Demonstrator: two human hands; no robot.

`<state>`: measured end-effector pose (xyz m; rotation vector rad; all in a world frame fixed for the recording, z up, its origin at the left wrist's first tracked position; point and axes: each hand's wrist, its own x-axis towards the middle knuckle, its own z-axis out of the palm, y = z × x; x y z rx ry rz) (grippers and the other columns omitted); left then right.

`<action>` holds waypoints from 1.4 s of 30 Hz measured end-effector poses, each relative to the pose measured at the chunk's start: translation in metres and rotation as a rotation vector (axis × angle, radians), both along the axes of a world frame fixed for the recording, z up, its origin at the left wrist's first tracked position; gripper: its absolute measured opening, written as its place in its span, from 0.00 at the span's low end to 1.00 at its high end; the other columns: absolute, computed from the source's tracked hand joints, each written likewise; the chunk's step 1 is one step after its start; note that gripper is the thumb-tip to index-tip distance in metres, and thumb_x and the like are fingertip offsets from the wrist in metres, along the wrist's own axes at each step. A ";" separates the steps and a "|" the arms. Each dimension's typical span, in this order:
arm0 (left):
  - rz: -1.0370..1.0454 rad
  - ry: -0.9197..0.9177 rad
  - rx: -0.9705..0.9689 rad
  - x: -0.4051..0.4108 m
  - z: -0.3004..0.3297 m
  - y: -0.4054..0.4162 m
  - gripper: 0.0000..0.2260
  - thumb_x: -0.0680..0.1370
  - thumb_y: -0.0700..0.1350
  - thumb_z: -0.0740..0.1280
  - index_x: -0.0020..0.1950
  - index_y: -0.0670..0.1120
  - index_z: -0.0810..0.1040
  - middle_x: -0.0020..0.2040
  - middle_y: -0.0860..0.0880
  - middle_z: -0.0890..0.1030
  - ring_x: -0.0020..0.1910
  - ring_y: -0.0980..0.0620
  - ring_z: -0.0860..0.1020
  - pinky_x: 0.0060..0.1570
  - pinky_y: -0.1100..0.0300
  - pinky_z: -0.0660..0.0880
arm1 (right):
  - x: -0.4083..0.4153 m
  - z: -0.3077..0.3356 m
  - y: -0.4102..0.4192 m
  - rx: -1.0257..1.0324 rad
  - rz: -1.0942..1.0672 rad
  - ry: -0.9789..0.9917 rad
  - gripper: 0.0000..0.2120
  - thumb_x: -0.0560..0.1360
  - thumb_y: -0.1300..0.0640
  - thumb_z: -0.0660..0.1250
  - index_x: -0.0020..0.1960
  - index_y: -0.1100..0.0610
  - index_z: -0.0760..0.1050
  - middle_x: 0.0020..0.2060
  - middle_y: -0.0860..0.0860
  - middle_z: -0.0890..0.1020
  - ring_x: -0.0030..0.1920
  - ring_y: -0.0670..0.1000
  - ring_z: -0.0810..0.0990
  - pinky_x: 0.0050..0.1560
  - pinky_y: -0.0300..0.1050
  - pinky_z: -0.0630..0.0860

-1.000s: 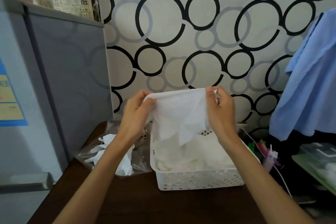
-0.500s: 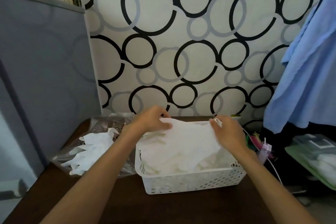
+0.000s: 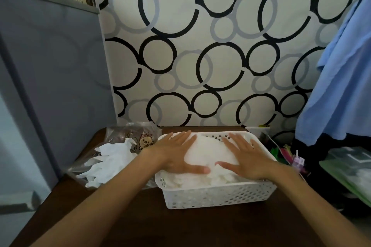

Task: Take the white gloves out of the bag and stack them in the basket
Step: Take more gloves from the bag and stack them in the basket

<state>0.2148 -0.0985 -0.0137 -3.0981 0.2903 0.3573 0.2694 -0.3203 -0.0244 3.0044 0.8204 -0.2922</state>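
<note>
A white perforated basket (image 3: 218,196) stands on the dark wooden table, filled with a pile of white gloves (image 3: 208,152). My left hand (image 3: 176,154) lies flat on the left side of the pile, fingers straight. On the right side of the pile my right hand (image 3: 245,156) presses down the same way. Left of the basket lies a clear plastic bag (image 3: 128,134) with cartoon prints. Several white gloves (image 3: 108,162) spill from the bag's mouth onto the table.
A grey cabinet (image 3: 50,76) rises at the left edge of the table (image 3: 180,226). A blue garment (image 3: 341,86) hangs at the right. Small colourful clutter (image 3: 289,154) and a green tray (image 3: 349,174) sit right of the basket. A circle-patterned wall stands behind.
Both hands lowered the glove they held up into the basket, let go of it, and now press flat on the pile.
</note>
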 end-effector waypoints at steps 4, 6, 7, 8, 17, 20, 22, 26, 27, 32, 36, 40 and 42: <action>-0.002 0.025 0.085 0.003 -0.009 -0.003 0.49 0.71 0.75 0.54 0.76 0.49 0.32 0.77 0.49 0.32 0.76 0.50 0.34 0.74 0.50 0.35 | 0.006 -0.004 -0.005 -0.121 -0.047 0.108 0.40 0.76 0.33 0.47 0.75 0.51 0.30 0.75 0.50 0.32 0.75 0.51 0.32 0.74 0.55 0.35; -0.013 0.040 0.116 0.000 -0.012 -0.005 0.48 0.72 0.74 0.53 0.77 0.48 0.32 0.77 0.49 0.32 0.76 0.51 0.35 0.74 0.51 0.34 | 0.006 -0.006 -0.005 -0.154 -0.030 0.099 0.38 0.78 0.36 0.47 0.75 0.52 0.30 0.75 0.51 0.32 0.75 0.50 0.32 0.74 0.54 0.34; -0.012 0.047 0.125 0.000 -0.013 -0.006 0.47 0.72 0.73 0.53 0.77 0.48 0.32 0.77 0.49 0.33 0.76 0.51 0.35 0.74 0.51 0.35 | 0.007 -0.008 -0.005 -0.146 -0.028 0.103 0.38 0.78 0.36 0.47 0.75 0.52 0.30 0.75 0.51 0.32 0.75 0.50 0.32 0.74 0.54 0.35; -0.006 0.051 0.121 -0.001 -0.013 -0.005 0.47 0.73 0.73 0.52 0.77 0.48 0.32 0.77 0.49 0.33 0.77 0.51 0.36 0.74 0.51 0.35 | 0.006 -0.007 -0.004 -0.119 -0.034 0.107 0.38 0.77 0.35 0.48 0.76 0.51 0.31 0.75 0.50 0.33 0.75 0.50 0.33 0.74 0.54 0.35; 0.122 -0.306 -0.543 -0.051 0.033 0.060 0.14 0.81 0.57 0.57 0.62 0.55 0.75 0.63 0.51 0.77 0.63 0.51 0.74 0.65 0.47 0.69 | -0.005 0.048 0.028 0.463 0.063 -0.240 0.14 0.76 0.44 0.63 0.57 0.47 0.78 0.55 0.47 0.78 0.61 0.52 0.73 0.61 0.48 0.69; 0.344 -0.256 -0.450 -0.081 0.033 0.120 0.14 0.82 0.42 0.59 0.67 0.50 0.73 0.66 0.49 0.74 0.63 0.49 0.73 0.62 0.57 0.70 | -0.039 0.063 0.080 0.589 0.172 -0.160 0.12 0.77 0.47 0.64 0.57 0.49 0.79 0.51 0.43 0.79 0.54 0.45 0.76 0.55 0.42 0.72; 0.402 -0.125 -0.374 -0.096 0.031 0.144 0.20 0.81 0.37 0.59 0.72 0.50 0.67 0.70 0.47 0.70 0.65 0.48 0.70 0.59 0.63 0.66 | -0.062 0.062 0.121 0.604 0.249 -0.093 0.11 0.78 0.49 0.62 0.54 0.51 0.81 0.49 0.45 0.82 0.48 0.43 0.77 0.49 0.39 0.72; 0.523 0.002 -0.361 -0.103 0.012 0.160 0.24 0.80 0.43 0.63 0.75 0.49 0.61 0.73 0.49 0.66 0.70 0.48 0.67 0.63 0.63 0.64 | -0.082 0.041 0.194 0.460 0.257 0.004 0.19 0.78 0.47 0.62 0.29 0.47 0.70 0.28 0.46 0.72 0.32 0.47 0.71 0.35 0.40 0.65; 0.556 -0.038 -0.320 -0.100 0.001 0.165 0.23 0.80 0.47 0.64 0.74 0.51 0.63 0.73 0.49 0.67 0.69 0.48 0.68 0.65 0.59 0.66 | -0.080 0.032 0.207 0.419 0.243 0.028 0.17 0.77 0.44 0.63 0.30 0.47 0.69 0.30 0.45 0.72 0.36 0.48 0.73 0.39 0.41 0.66; 0.575 -0.255 -0.141 -0.108 -0.024 0.172 0.16 0.77 0.52 0.66 0.66 0.57 0.74 0.63 0.51 0.77 0.61 0.48 0.75 0.58 0.54 0.73 | -0.069 0.005 0.231 0.350 0.180 0.034 0.10 0.74 0.49 0.67 0.38 0.52 0.78 0.41 0.53 0.79 0.49 0.55 0.78 0.44 0.42 0.70; 0.560 -0.271 -0.088 -0.129 -0.016 0.176 0.15 0.75 0.55 0.67 0.62 0.61 0.76 0.61 0.56 0.78 0.60 0.51 0.76 0.56 0.57 0.71 | -0.069 0.015 0.219 0.499 0.168 0.218 0.12 0.77 0.56 0.64 0.45 0.64 0.81 0.35 0.54 0.78 0.38 0.49 0.73 0.35 0.41 0.65; 0.512 -0.108 -0.173 -0.141 -0.009 0.179 0.15 0.76 0.56 0.66 0.62 0.59 0.76 0.61 0.58 0.78 0.59 0.54 0.77 0.59 0.56 0.72 | -0.071 0.029 0.212 0.613 0.139 0.301 0.11 0.71 0.58 0.72 0.52 0.61 0.83 0.39 0.49 0.78 0.41 0.45 0.75 0.36 0.32 0.67; 0.483 -0.155 -0.315 -0.138 -0.005 0.179 0.10 0.77 0.55 0.66 0.57 0.58 0.79 0.57 0.60 0.80 0.56 0.56 0.78 0.60 0.55 0.73 | -0.072 0.032 0.214 0.662 0.102 0.304 0.13 0.68 0.57 0.75 0.52 0.58 0.83 0.42 0.47 0.80 0.40 0.43 0.77 0.34 0.29 0.68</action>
